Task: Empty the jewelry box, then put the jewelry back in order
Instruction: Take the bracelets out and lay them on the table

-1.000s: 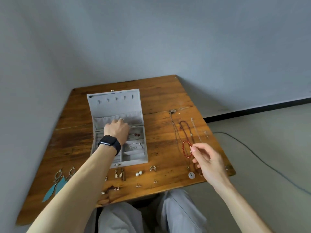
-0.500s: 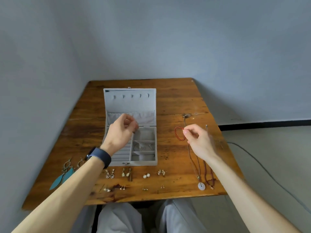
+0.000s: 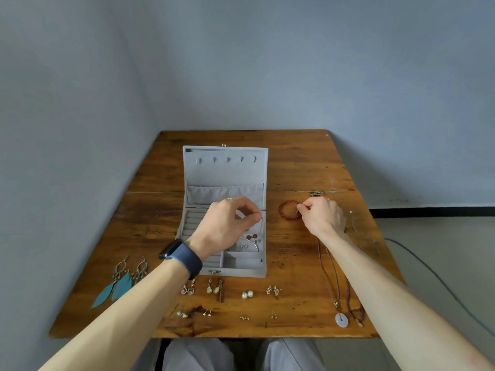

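Left hand (image 3: 227, 223) shifted right over box (image 3: 225, 172), right hand (image 3: 322, 218) pinching bracelet (image 3: 280, 211)

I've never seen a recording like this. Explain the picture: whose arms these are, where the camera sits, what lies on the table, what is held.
There is no machine here. The arms are a person's, and the camera is worn on their head, looking forward and down, so you see what they see. On the wooden table stands a grey jewelry box, lid open, with a few pieces inside. In front of it lie small earrings, among them a pearl pair. Teal feather earrings lie at the left, and necklaces at the right, one with a pale ring pendant. The right hand pinches a red bead bracelet. The left hand, with a smartwatch on its wrist, hovers over the box with its fingertips together. Whether it holds anything is too fine to tell.
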### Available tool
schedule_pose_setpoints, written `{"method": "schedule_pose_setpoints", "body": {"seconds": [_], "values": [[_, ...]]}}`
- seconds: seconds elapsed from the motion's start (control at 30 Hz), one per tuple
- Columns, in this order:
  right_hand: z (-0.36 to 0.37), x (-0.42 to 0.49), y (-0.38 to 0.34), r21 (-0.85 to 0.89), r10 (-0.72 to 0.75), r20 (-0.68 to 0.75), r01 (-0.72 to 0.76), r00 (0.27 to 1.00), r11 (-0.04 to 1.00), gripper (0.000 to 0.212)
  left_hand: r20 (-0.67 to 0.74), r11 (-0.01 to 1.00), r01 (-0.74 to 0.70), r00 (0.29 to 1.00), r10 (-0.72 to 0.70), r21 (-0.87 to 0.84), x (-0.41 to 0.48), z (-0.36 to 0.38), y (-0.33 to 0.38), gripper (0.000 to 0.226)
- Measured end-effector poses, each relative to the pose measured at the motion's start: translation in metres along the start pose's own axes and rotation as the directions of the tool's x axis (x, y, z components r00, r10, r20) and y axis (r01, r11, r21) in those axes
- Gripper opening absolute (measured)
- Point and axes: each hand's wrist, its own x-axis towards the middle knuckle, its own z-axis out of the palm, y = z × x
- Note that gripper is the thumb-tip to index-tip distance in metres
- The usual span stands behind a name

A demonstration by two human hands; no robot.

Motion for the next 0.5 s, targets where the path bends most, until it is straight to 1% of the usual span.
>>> {"method": "schedule_pose_setpoints", "body": {"seconds": [0.07,0.13,0.17,0.23,0.33,0.43,0.47,0.5], "values": [[-0.005,-0.002,0.001,0.015,0.0,0.001,0.0,1.0,1.0,0.037,0.014,0.999,-0.026,1.0,0.026,-0.038,0.006,0.005,0.009,0.004],[-0.015,-0.008,0.01,0.075,0.025,-0.027,-0.023,0.999,0.997,0.044,0.037,0.993,-0.06,0.997,0.064,-0.106,0.014,0.013,0.021,0.003],[-0.021,-0.013,0.018,0.111,0.029,-0.052,-0.024,0.998,0.994,0.044,0.047,0.987,-0.069,0.996,0.077,-0.147,0.018,0.017,0.027,0.003],[-0.034,-0.028,0.037,0.171,0.033,-0.13,-0.01,0.991,0.985,0.037,0.072,0.973,-0.066,0.994,0.084,-0.221,0.026,0.027,0.038,0.004],[-0.052,-0.056,0.075,0.21,0.098,-0.226,-0.05,0.969,0.976,0.03,0.131,0.961,-0.024,0.989,0.062,-0.274,0.038,0.048,0.052,0.007],[-0.063,-0.082,0.118,0.184,0.189,-0.265,-0.143,0.946,0.973,0.027,0.171,0.938,0.079,0.985,-0.022,-0.337,0.048,0.071,0.052,0.006],[-0.065,-0.089,0.13,0.152,0.203,-0.261,-0.167,0.944,0.974,0.028,0.176,0.951,0.104,0.983,-0.054,-0.292,0.05,0.079,0.048,0.007],[-0.066,-0.095,0.141,0.11,0.207,-0.238,-0.185,0.949,0.976,0.031,0.17,0.984,0.097,0.983,-0.071,-0.149,0.051,0.085,0.043,0.008]]}}
